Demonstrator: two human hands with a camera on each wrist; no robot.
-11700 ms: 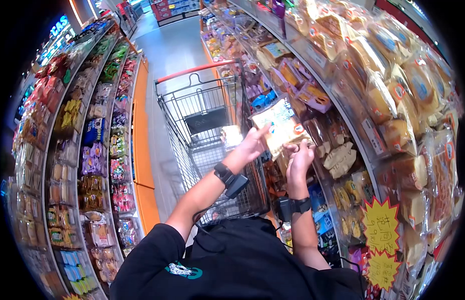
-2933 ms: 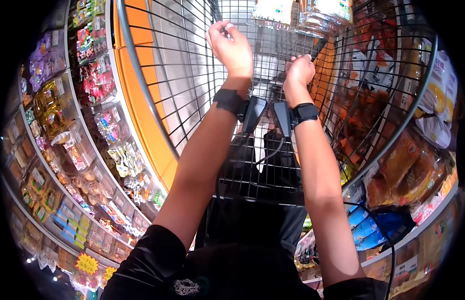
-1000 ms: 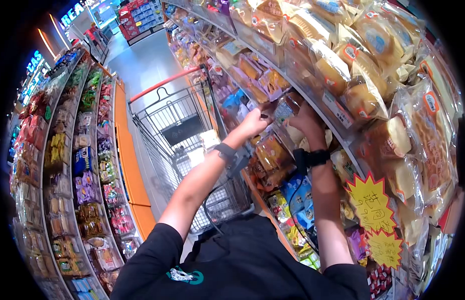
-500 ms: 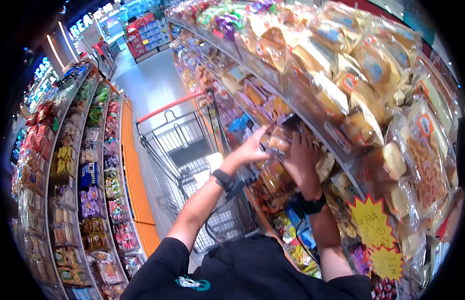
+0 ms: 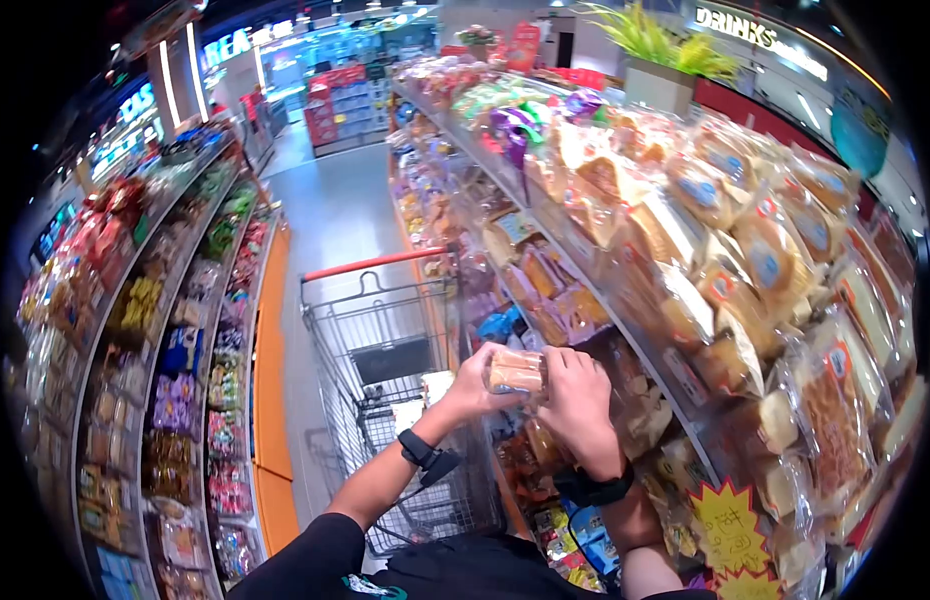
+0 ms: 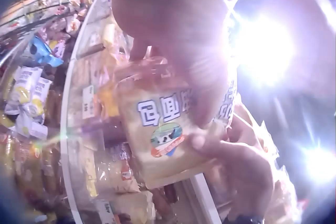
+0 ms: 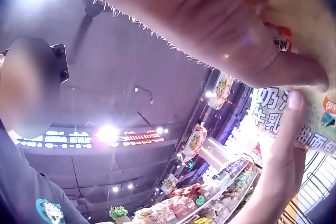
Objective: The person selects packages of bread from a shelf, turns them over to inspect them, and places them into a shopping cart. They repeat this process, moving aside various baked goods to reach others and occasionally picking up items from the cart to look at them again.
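A clear packet of sliced bread is held between both hands, out in front of the lower right shelf. My left hand grips its left side, and my right hand grips the right side. In the left wrist view the bread's printed face shows blue-and-white lettering and a cow picture, with the right thumb lying across it. The right wrist view catches more of the lettering on the packet beside the left thumb. The fingers behind the packet are hidden.
A wire shopping cart stands ahead with pale packets in it. Bagged breads crowd the right shelf, whose edge runs close beside the right forearm. Snack shelves line the left side; yellow price signs hang lower right.
From reaching into the lower right shelf, both hands have drawn back with the packet of bread, away from the shelf. The head view has tilted up, showing more of the store.
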